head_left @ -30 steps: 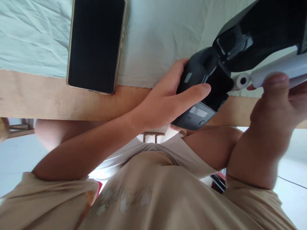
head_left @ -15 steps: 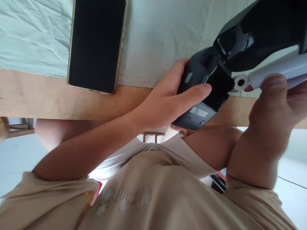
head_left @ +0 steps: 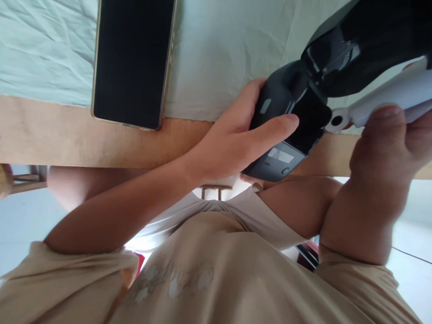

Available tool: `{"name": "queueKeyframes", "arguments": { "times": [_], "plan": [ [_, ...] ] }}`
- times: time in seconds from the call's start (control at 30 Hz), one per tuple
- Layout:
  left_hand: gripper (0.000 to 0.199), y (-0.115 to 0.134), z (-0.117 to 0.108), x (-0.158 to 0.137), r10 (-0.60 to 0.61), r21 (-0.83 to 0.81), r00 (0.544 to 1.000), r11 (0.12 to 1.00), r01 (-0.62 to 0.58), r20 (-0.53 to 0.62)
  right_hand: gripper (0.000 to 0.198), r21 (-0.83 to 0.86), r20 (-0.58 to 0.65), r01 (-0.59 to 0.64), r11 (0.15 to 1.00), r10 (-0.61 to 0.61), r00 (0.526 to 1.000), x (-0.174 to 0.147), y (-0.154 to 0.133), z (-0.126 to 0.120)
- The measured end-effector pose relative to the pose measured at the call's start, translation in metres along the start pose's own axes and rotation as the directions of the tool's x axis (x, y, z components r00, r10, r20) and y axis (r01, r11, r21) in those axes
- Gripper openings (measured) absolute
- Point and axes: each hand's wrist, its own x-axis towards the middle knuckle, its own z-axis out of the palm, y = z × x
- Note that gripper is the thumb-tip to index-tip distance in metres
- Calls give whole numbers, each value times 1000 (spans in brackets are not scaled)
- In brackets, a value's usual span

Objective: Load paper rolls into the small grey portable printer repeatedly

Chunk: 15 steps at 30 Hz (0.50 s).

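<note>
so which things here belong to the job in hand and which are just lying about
In hand:
black-and-grey device, gripped by the left hand
long pale piece, held in the right hand

Lying about:
dark-screened phone, flat across the cloth's edge, untouched
pale green cloth, spread on the wooden table

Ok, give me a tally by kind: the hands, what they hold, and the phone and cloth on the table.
Hands: 2, left hand and right hand
Black device: 1, in the left hand
White piece: 1, in the right hand; can't tell whether it joins the black device
Phone: 1
Cloth: 1
Total: 6, counting the white piece separately
</note>
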Motion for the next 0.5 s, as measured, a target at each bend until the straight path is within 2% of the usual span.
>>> {"name": "queueKeyframes", "arguments": {
  "times": [0.1,0.23,0.4,0.5],
  "plan": [
    [22,-1,-2,1,13,1,1000,1000,-13,26,52,-62,94,-104,993,109,990,-2,-7,0],
    [21,-2,-4,6,53,66,998,996,-54,13,59,-112,301,-136,984,164,939,-4,-16,1],
    [16,-4,-7,9,62,83,998,994,-64,18,56,-139,305,-120,983,158,939,-3,-22,1],
    [21,-3,-8,9,63,65,998,996,-65,28,56,-122,296,-124,985,155,942,-4,-20,2]
  ]
}}
